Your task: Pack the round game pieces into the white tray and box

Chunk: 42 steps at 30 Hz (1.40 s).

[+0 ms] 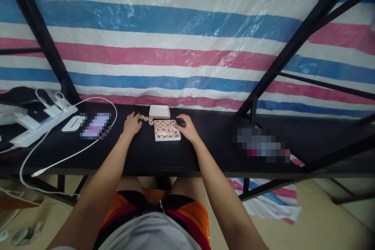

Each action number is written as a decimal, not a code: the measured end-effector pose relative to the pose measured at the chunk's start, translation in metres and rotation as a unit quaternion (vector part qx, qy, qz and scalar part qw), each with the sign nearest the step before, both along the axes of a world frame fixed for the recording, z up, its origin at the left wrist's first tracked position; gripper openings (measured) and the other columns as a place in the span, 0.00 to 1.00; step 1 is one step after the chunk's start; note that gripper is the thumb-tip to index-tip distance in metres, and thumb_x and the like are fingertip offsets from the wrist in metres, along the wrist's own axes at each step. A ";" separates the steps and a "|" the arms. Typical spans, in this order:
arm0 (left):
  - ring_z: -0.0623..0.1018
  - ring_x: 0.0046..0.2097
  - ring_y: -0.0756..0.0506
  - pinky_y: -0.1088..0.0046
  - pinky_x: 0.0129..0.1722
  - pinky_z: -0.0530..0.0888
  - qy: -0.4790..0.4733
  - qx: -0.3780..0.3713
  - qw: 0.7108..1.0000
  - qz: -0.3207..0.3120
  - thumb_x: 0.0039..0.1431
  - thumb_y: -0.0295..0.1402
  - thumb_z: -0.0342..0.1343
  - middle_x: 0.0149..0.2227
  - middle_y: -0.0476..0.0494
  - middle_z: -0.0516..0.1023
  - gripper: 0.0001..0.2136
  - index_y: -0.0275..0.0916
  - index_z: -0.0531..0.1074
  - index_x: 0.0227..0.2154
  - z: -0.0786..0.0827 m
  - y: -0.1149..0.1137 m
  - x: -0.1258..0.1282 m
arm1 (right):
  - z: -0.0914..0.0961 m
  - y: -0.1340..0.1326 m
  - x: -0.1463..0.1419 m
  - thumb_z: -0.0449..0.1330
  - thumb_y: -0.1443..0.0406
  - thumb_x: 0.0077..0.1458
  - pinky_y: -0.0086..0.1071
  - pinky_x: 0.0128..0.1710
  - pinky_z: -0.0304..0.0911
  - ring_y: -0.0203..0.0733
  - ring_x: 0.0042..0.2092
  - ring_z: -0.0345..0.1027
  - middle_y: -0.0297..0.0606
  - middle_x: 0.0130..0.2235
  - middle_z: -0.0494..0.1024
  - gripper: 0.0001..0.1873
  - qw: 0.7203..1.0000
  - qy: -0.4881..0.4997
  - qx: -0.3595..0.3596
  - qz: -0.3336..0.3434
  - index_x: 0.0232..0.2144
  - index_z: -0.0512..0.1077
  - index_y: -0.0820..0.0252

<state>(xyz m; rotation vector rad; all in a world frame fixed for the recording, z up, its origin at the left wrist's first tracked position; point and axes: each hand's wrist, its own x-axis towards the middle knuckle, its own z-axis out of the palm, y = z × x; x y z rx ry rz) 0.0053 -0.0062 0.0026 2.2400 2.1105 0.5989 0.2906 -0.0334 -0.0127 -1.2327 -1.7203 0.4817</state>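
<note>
Several loose discs lie beside the left hand, grip unclear; box at right hand, fingers apart.

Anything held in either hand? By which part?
No hold visible. Left hand is beside the loose round, pale wooden-looking pieces; right hand, fingers apart, is at the right side of the white rectangular open box. Contact is unclear.

Phone: pixelated, screen unreadable. 
Item, right side: pixelated, kind indeterminable. 
Pieces in box: markings too small to read. 
Right hand: contact with pieces cannot be told. 
Left hand: underside hidden. 
Striped sheet: cut off by top edge. 
Clear container: blurred. 
Forearms: cut off by bottom edge.
</note>
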 end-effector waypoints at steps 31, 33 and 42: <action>0.74 0.40 0.45 0.67 0.42 0.70 -0.201 0.152 0.908 -0.335 0.55 0.32 0.56 0.36 0.44 0.76 0.09 0.37 0.71 0.39 0.016 -0.046 0.062 | 0.030 -0.035 -0.036 0.53 0.58 0.59 0.38 0.47 0.62 0.44 0.43 0.66 0.42 0.40 0.74 0.14 0.977 -0.130 0.143 0.087 0.43 0.71 0.57; 0.73 0.38 0.46 0.68 0.41 0.70 -0.199 0.160 0.904 -0.342 0.55 0.32 0.56 0.34 0.45 0.75 0.07 0.37 0.71 0.36 0.014 -0.047 0.064 | 0.030 -0.036 -0.040 0.53 0.59 0.59 0.36 0.45 0.62 0.42 0.43 0.67 0.41 0.42 0.75 0.13 0.978 -0.117 0.125 0.114 0.44 0.70 0.57; 0.73 0.40 0.46 0.69 0.42 0.69 -0.195 0.148 0.919 -0.308 0.59 0.36 0.53 0.37 0.45 0.75 0.08 0.39 0.69 0.39 0.011 -0.040 0.063 | 0.018 -0.020 -0.027 0.56 0.59 0.54 0.30 0.33 0.60 0.37 0.30 0.66 0.33 0.29 0.74 0.12 0.995 -0.018 0.055 0.081 0.39 0.70 0.57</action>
